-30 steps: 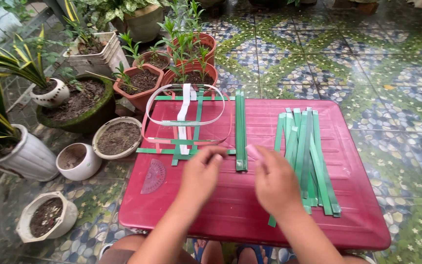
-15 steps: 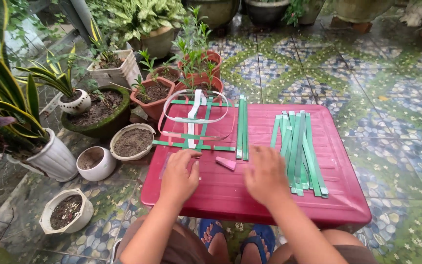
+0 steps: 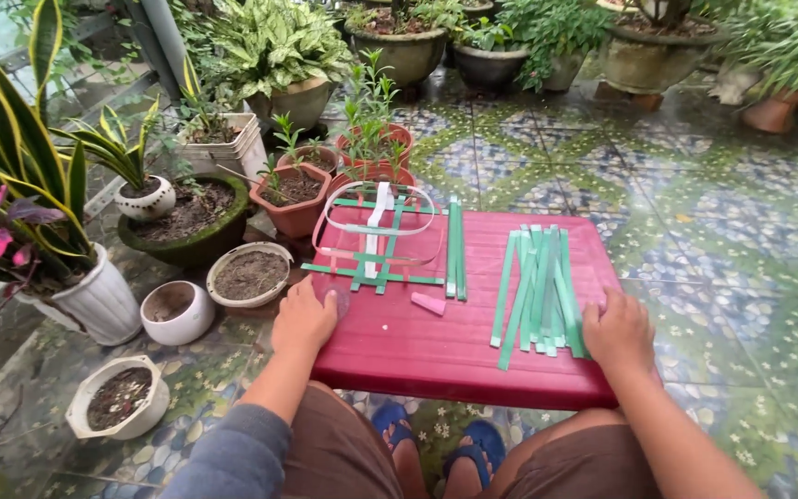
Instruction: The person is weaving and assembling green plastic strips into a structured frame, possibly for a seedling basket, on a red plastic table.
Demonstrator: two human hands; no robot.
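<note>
My left hand (image 3: 304, 318) grips the left edge of a low red plastic table (image 3: 436, 346). My right hand (image 3: 618, 330) grips its right edge, touching a loose pile of green flat strips (image 3: 538, 291). At the table's far left lies a partly woven piece of green strips with one white strip and a pink strip loop (image 3: 379, 238). Two or three straight green strips (image 3: 455, 248) lie beside it. A small pink piece (image 3: 429, 303) sits near the table's middle.
Potted plants crowd the left and back: terracotta pots (image 3: 295, 199), white pots of soil (image 3: 175, 310), a snake plant in a white pot (image 3: 94, 300). Wet patterned tiles (image 3: 722, 231) lie to the right. My knees and blue sandals (image 3: 436, 444) are under the table's near edge.
Both hands have moved apart from the tabletop's middle out to the left and right edges of the table. The view has pulled back and the table sits farther from me.
</note>
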